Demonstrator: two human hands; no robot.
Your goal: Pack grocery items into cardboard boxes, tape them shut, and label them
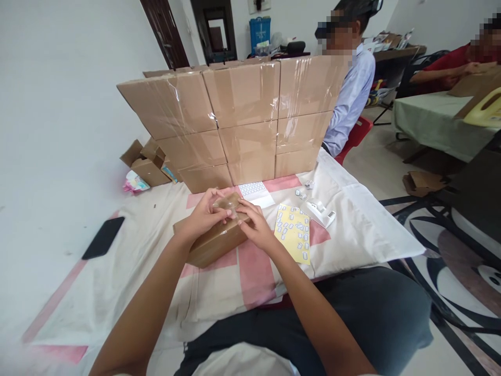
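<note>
Stacked cartons fill the frame's upper middle; at centre, left hand and right hand touch a taped brown box on the table; whether their fingers grip anything, I cannot tell.

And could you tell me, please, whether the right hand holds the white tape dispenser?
No, the tape dispenser lies on the tablecloth beside the yellow sheet, while the right hand touches the nearest cardboard box.
</note>
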